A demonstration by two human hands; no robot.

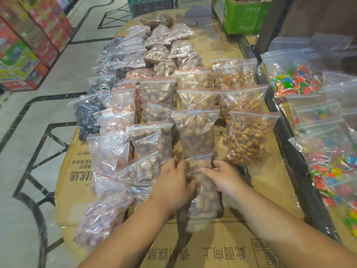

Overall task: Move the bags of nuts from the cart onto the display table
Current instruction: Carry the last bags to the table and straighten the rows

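A clear zip bag of brown nuts (pixel 204 198) lies on the cardboard-covered display table (pixel 270 182) near its front edge. My left hand (pixel 172 182) grips the bag's left side, thumb curled against it. My right hand (pixel 224 176) holds the right side, fingers reaching over the top edge. Rows of similar nut bags (pixel 195 130) fill the table beyond, with orange-brown ones (pixel 247 136) on the right. No cart is in view.
Bags of coloured candy (pixel 328 167) lie on a lower shelf at the right, behind a dark metal frame (pixel 301 171). Dark dried-fruit bags (pixel 87 115) line the table's left edge. Stacked boxes (pixel 25 45) stand on the tiled floor at left. A green box (pixel 243 16) sits at the back.
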